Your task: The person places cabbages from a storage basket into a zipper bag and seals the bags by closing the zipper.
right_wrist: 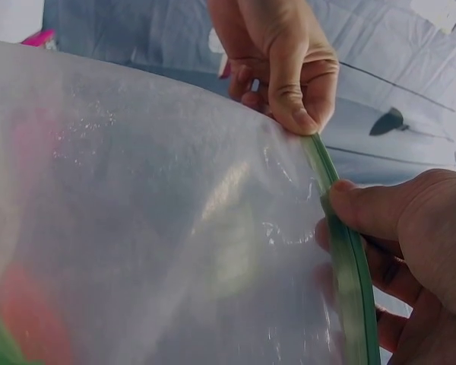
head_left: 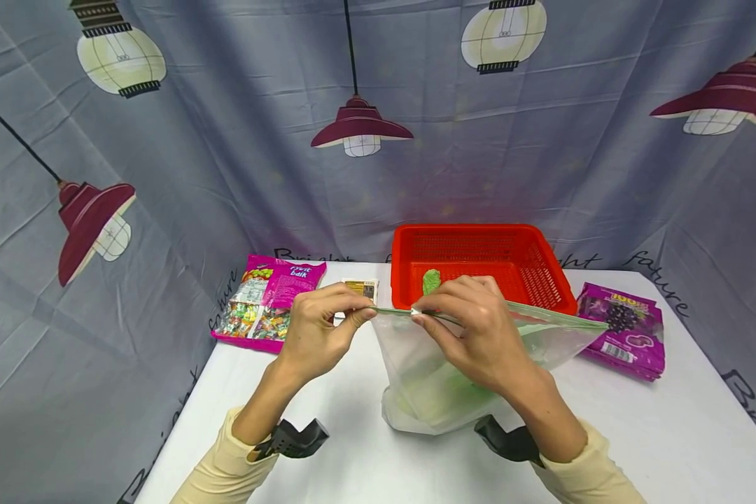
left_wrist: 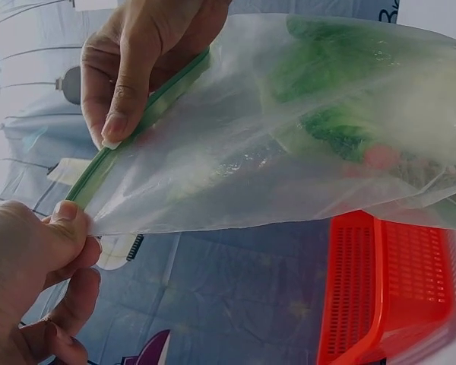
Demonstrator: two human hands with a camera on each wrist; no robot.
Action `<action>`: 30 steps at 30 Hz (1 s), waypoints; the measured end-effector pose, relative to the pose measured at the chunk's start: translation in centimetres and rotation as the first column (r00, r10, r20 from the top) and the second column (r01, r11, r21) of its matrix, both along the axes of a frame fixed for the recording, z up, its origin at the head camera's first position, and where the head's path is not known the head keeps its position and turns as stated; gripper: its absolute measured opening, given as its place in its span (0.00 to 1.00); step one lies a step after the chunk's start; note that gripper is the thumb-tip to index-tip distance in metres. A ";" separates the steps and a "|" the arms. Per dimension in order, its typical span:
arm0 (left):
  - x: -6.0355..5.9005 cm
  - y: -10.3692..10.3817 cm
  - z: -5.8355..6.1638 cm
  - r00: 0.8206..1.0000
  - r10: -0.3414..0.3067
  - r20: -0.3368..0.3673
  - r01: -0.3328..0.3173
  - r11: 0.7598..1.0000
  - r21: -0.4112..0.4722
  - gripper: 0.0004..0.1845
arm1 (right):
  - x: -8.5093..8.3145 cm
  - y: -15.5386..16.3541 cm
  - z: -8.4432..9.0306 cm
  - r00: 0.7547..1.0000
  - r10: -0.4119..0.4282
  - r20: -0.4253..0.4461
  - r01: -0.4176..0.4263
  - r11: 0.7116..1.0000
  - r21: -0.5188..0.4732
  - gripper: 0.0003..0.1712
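A translucent zip bag (head_left: pixel 409 399) with a green zip strip (head_left: pixel 563 317) hangs between both hands over the table. At the strip's left end, the thumb and fingers of my left hand (head_left: pixel 323 327) pinch the bag's top corner. Just right of it, my right hand (head_left: pixel 475 327) pinches the strip at a small white slider (head_left: pixel 415 311). Through the plastic, the left wrist view shows a green leafy vegetable (left_wrist: pixel 327 84), pale toward its base. A reddish patch shows beside the leaves there. The bag's lower end is close over the white tabletop.
A red plastic basket (head_left: pixel 479 229) stands behind the bag, with a green leaf (head_left: pixel 431 281) in it. To the left lies a pink bag of wrapped candies (head_left: pixel 267 301), near a small printed packet (head_left: pixel 363 288). Purple grape-pictured packs (head_left: pixel 626 329) are stacked on the right.
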State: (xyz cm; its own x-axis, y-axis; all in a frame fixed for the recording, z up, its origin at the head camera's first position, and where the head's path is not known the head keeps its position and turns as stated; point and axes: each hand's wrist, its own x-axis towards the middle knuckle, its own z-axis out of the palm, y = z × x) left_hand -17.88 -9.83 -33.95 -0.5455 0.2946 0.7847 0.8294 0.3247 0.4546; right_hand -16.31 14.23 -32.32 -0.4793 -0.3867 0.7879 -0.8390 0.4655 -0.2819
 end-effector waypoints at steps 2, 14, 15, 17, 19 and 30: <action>0.0 -0.1 0.0 1.000 0.008 -0.001 -0.008 1.000 -0.008 0.03 | 0.0 0.1 0.0 1.000 0.000 -0.003 0.000 1.000 -0.001 0.08; 0.1 -0.3 -0.1 1.000 0.029 0.009 -0.029 1.000 -0.013 0.04 | 0.2 1.0 -0.2 1.000 -0.006 0.000 0.006 1.000 0.003 0.09; 0.1 -0.3 -0.1 0.999 0.031 0.009 -0.030 0.999 -0.014 0.04 | 0.2 1.1 -0.2 1.000 -0.007 -0.002 0.007 1.000 0.003 0.09; 0.1 -0.3 -0.1 0.999 0.033 0.012 -0.033 0.999 -0.015 0.04 | 0.2 1.3 -0.2 1.000 -0.010 -0.002 0.010 1.000 0.002 0.08; 0.1 -0.3 -0.1 0.999 0.034 0.014 -0.034 0.999 -0.018 0.03 | 0.3 1.5 -0.2 1.000 -0.011 -0.007 0.011 1.000 0.000 0.08; 0.0 -0.4 -0.2 0.999 0.038 0.020 -0.037 0.999 -0.019 0.03 | 0.3 2.4 -0.2 0.999 -0.004 -0.045 0.004 1.000 0.002 0.09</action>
State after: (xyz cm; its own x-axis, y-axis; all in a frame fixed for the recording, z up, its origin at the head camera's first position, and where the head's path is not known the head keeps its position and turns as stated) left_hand -17.92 -10.21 -34.19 -0.5720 0.2881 0.7680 0.8072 0.3638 0.4647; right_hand -15.97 16.68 -32.56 -0.4451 -0.3862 0.8079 -0.8489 0.4692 -0.2434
